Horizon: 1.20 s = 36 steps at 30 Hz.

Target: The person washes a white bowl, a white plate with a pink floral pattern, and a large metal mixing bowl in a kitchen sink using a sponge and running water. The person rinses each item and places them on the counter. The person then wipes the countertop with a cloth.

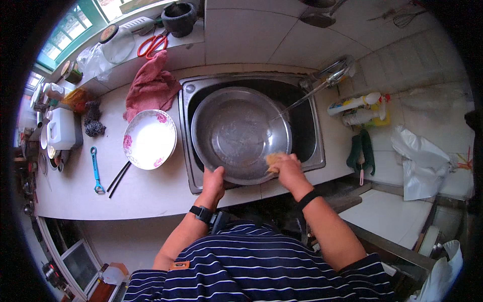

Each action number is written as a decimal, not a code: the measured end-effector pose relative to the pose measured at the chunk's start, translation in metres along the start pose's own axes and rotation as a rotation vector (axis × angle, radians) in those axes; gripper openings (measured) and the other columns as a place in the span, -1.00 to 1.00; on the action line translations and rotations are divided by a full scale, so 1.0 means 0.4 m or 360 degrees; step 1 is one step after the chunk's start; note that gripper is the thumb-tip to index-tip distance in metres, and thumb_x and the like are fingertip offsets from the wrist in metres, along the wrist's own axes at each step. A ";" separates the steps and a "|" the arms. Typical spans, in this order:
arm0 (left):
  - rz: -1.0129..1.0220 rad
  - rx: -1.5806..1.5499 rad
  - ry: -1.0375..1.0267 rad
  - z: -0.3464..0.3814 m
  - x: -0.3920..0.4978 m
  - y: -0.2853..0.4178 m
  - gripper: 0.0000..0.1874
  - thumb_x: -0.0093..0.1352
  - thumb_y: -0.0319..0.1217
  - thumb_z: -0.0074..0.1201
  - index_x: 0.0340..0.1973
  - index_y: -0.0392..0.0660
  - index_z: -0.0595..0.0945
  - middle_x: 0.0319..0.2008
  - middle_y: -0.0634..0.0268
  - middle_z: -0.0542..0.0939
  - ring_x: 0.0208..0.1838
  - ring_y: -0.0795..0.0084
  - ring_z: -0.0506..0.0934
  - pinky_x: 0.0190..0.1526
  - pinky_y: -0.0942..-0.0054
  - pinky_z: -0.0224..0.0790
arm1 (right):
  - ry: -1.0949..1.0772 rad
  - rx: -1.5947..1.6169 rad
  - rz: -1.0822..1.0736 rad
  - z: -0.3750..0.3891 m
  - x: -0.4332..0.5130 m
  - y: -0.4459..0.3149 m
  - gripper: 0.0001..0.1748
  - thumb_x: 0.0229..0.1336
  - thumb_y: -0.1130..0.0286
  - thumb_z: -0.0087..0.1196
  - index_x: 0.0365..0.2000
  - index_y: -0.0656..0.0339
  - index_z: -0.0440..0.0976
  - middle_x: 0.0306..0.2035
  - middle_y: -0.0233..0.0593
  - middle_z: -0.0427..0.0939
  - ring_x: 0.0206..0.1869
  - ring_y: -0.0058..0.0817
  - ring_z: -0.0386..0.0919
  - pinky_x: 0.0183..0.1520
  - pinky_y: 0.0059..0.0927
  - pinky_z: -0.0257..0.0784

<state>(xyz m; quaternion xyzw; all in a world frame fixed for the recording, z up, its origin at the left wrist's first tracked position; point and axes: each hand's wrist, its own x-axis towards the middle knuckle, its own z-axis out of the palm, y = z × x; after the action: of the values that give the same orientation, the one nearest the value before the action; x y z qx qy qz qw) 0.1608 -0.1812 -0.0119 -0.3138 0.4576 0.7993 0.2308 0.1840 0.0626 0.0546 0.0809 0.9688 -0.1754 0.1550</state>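
Observation:
A large stainless steel basin [241,132] rests in the metal sink [320,151], its near rim close to me. My left hand [214,183] grips that rim at the near left, thumb on top and the other fingers hidden beneath. In my right hand [288,170] is a tan scrubbing pad [274,161], held against the rim at the near right. From the faucet [334,78] a thin stream of water runs into the basin's right side. A floral-rimmed white bowl [150,139] and a crumpled red cloth [151,88] lie left of the sink.
Black chopsticks [119,179], a blue peeler [96,170], dark scouring wool [93,120] and a white plastic jug [64,128] sit on the left counter. Red-handled scissors [153,46] and a stone mortar [179,20] are on the ledge. Cleaning bottles [356,105] lie right of the sink.

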 end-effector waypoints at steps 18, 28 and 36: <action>0.0335 0.0369 -0.0180 0.005 -0.028 0.086 -0.42 0.23 -0.61 -0.09 0.20 -0.21 0.27 0.02 0.11 0.48 -0.10 0.31 0.49 -0.08 0.42 0.39 | -0.0583 -0.1174 -0.0465 0.085 0.178 0.010 -0.73 0.03 0.31 0.08 -0.26 0.14 0.64 -0.12 -0.16 0.58 0.02 -0.16 0.45 0.00 -0.15 0.40; 0.0280 0.0539 -0.0302 -0.025 -0.027 0.102 -0.45 0.24 -0.61 -0.10 0.18 -0.24 0.29 -0.03 0.14 0.51 -0.08 0.32 0.52 -0.18 0.43 0.47 | -0.1036 0.0322 -0.0960 0.089 0.281 -0.340 -0.75 -0.19 0.57 0.06 -0.37 0.24 0.57 -0.32 0.07 0.59 -0.22 -0.04 0.58 -0.17 -0.16 0.44; 0.0044 0.0296 -0.0208 -0.022 -0.050 0.116 -0.48 0.26 -0.59 -0.12 0.18 -0.27 0.29 -0.03 0.10 0.51 -0.09 0.23 0.53 -0.16 0.32 0.50 | -0.0478 0.0267 -0.0410 0.105 0.451 -0.239 -0.46 0.17 0.51 -0.17 0.21 0.13 0.22 0.33 0.04 0.11 0.35 -0.01 0.12 0.36 -0.25 0.10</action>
<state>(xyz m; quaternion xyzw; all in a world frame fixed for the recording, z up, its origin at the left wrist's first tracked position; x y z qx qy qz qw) 0.1467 -0.2125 0.0262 -0.2320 0.5182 0.7751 0.2773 0.0060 -0.0228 -0.0121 -0.0581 0.9192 -0.2838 0.2668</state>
